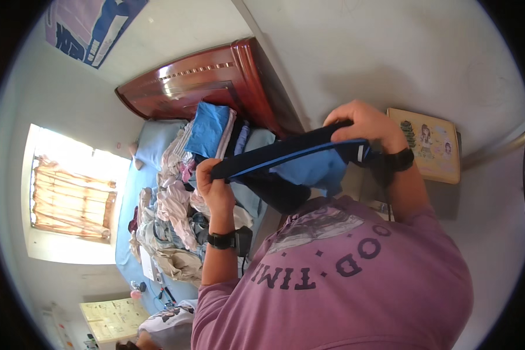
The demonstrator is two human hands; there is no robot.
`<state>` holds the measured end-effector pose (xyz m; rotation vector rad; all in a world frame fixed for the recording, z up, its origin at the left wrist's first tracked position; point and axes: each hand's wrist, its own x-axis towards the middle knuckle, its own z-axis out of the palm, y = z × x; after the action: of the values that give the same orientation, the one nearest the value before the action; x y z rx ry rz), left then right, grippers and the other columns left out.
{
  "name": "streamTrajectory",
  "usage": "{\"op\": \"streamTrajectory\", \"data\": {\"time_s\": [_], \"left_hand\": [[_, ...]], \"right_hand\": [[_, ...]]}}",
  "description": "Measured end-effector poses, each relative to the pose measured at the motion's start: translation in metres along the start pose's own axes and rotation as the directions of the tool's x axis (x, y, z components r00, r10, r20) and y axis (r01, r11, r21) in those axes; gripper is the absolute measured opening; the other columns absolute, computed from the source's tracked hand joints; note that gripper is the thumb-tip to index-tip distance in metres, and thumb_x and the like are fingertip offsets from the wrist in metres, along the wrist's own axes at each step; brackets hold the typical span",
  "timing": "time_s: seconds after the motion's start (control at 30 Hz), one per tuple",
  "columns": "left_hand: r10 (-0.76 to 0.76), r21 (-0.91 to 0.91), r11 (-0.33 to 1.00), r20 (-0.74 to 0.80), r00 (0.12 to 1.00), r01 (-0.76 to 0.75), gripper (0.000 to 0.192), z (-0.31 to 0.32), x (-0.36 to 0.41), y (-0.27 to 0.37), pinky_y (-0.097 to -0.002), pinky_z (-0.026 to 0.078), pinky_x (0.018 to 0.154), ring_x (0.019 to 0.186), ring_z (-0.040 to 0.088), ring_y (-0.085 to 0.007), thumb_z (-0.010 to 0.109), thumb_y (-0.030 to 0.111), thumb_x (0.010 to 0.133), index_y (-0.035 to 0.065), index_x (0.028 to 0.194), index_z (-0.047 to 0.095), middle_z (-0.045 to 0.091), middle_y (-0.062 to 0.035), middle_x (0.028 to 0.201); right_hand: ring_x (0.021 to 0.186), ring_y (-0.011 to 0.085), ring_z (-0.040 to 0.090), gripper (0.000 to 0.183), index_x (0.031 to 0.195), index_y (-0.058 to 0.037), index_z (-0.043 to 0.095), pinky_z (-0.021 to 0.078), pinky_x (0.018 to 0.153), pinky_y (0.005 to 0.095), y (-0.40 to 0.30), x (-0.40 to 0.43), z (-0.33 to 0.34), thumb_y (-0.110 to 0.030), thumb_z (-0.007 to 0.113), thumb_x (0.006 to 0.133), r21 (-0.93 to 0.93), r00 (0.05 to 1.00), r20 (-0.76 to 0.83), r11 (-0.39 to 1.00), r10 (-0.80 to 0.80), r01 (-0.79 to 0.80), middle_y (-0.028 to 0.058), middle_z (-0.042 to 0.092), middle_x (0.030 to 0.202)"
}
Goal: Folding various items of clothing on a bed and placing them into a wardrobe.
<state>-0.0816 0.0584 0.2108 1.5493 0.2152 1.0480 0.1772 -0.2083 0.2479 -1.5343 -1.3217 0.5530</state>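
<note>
A dark garment (284, 151) with bright blue trim and a small white tag is stretched taut between my hands. My left hand (216, 188) pinches one end of its straight edge. At the opposite, higher end, my right hand (363, 124) grips the edge with the thumb beneath. Dark fabric and a light blue part (313, 168) hang below, in front of my chest; I cannot tell whether the blue part belongs to the same garment. Behind it, on the bed, lies a stack of folded clothes (208, 131) with a blue piece on top.
A heap of crumpled clothes (175, 218) covers the middle of the bed (124, 245). The wooden headboard (192, 83) rises beyond the pillow (157, 140). A decorated tan box (428, 144) is right of my right wrist. Another person (170, 321) is at lower left, near a yellow board (113, 317).
</note>
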Motion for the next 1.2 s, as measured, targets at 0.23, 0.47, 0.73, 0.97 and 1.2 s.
{"op": "streamTrajectory", "data": {"time_s": [0.23,0.47,0.73,0.97,1.2], "left_hand": [[-0.484,0.298,0.874,0.623,0.615,0.385,0.033,-0.049,0.026,0.027,-0.0263,0.042,0.086,0.1,0.053,-0.0135,0.057,-0.001,0.082,-0.0007,0.114,0.054,0.056,-0.0073,0.108],[-0.188,0.268,0.961,0.809,0.558,-0.065,0.043,0.043,0.015,0.008,-0.028,0.045,0.083,0.096,0.056,-0.0137,0.063,0.019,0.087,-0.0001,0.123,0.049,0.059,-0.0051,0.101],[-0.573,0.329,0.818,0.535,0.621,0.471,0.023,0.056,-0.004,-0.015,-0.0206,0.042,0.069,0.075,0.05,-0.0046,0.06,0.02,0.091,-0.0007,0.098,0.063,0.058,0.0058,0.081],[-0.446,0.238,0.895,0.501,0.742,0.377,0.026,0.064,0.031,0.028,-0.018,0.041,0.072,0.079,0.052,-0.0035,0.055,0.02,0.094,-0.0016,0.106,0.063,0.061,0.0036,0.089],[-0.449,0.39,0.882,0.519,0.728,0.266,0.028,0.058,0.044,0.073,-0.0192,0.042,0.072,0.08,0.052,-0.0046,0.056,0.021,0.093,-0.0028,0.107,0.063,0.062,0.0023,0.088]], "right_hand": [[0.07,0.0106,0.06,0.021,0.091,-0.0005,0.068,0.0462,0.066,0.0255,-0.008,0.008,0.002,-0.018,0.068,0.079,0.188,0.999,0.035,0.982,0.029,-0.035,0.0053,0.067,0.077],[0.067,0.0181,0.061,0.022,0.089,-0.0016,0.068,0.0455,0.064,0.0297,-0.014,0.059,0.05,-0.019,0.067,0.077,-0.006,0.927,0.338,0.985,-0.161,0.173,0.0105,0.066,0.076],[0.072,0.0116,0.059,0.018,0.093,-0.0034,0.067,0.0455,0.069,0.026,0.014,0.058,0.033,-0.016,0.067,0.08,0.038,0.977,0.125,0.985,-0.174,0.171,0.0051,0.066,0.08],[0.085,0.016,0.06,0.029,0.103,-0.0053,0.061,0.0471,0.077,0.0298,0.088,0.015,0.042,-0.02,0.069,0.079,0.102,0.999,-0.009,0.994,0.05,-0.049,0.006,0.062,0.093],[0.093,0.0241,0.057,0.038,0.102,-0.0071,0.057,0.0465,0.079,0.0345,0.142,0.005,0.105,-0.025,0.073,0.073,-0.006,0.988,0.104,0.993,0.118,-0.118,0.0112,0.054,0.107]]}}
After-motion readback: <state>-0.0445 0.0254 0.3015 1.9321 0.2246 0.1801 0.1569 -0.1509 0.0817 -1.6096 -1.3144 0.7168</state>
